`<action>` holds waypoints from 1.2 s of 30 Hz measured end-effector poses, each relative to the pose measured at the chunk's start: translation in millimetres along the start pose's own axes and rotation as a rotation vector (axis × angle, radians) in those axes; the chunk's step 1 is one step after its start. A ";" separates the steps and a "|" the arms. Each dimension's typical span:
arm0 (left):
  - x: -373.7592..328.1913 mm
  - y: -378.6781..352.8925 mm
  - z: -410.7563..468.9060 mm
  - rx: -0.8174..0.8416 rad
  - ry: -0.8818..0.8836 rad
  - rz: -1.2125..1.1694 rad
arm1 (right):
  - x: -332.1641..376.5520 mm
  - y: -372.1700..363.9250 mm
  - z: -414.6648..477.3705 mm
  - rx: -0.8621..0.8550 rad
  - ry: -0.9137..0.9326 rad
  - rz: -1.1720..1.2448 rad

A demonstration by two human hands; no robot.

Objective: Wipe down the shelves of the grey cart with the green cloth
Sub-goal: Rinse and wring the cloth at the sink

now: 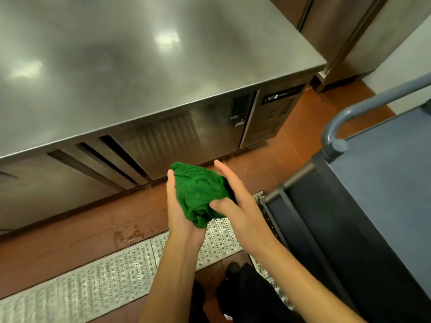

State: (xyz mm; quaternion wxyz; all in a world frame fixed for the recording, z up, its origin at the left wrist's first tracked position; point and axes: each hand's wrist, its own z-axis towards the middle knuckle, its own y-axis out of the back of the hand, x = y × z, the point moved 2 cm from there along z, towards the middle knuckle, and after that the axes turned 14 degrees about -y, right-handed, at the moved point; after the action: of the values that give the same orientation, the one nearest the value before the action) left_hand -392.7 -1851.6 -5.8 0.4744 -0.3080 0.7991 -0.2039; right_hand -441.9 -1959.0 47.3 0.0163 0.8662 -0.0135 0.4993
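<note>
A bunched green cloth point(200, 192) sits between my two hands, in the air above the floor. My left hand point(180, 217) cups it from below and the left. My right hand point(235, 201) presses against its right side, thumb on the cloth and fingers stretched out. The grey cart point(382, 183) stands to the right of my hands; its flat top shelf and curved handle point(363, 108) show, and a lower shelf lies in shadow beneath.
A stainless steel counter point(144, 66) with under-counter fridge doors fills the upper left. A perforated metal floor drain grate point(98, 283) runs across the red tiled floor, with a wet patch point(129, 236) beside it. A tall steel cabinet point(345, 33) stands at the back right.
</note>
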 end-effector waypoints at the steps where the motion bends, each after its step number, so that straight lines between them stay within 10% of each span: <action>1: -14.8 4.8 -4.3 -0.038 -0.021 -0.008 | 9.5 -14.3 -1.4 0.051 0.016 -0.011; 36: -590.7 446.0 -40.6 -0.999 -0.801 0.206 | 132.3 -779.5 76.0 0.680 0.228 -0.313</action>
State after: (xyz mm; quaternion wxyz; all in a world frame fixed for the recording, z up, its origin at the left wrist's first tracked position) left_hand -349.0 -1121.0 111.2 0.5526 -0.4657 0.5842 0.3695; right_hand -279.0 -1184.2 112.2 -0.1944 0.7525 0.2868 0.5600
